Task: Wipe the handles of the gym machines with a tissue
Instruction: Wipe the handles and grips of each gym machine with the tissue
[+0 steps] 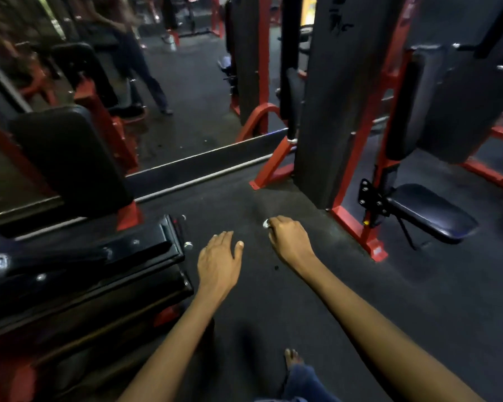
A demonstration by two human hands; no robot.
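Hands reach out over the dark gym floor (pixel 273 300), and no handle is being wiped right now. The right hand (pixel 288 237) is curled into a fist, and a small bit of white tissue (pixel 265 223) peeks out at its far left edge, so the tissue sits bunched up inside that hand. The left hand (pixel 219 258) is spread flat with its fingers loose, and it holds nothing. It floats just right of the black machine (pixel 84 265) on the near left. A red and black machine with a seat (pixel 430 213) stands on the far right, well apart from both hands. No handle is easy to pick out, because the picture is dark and a bit blurry. It looks like the person is walking between machines. How many handles are already clean, the picture cannot say, so wiping may still be left to do.
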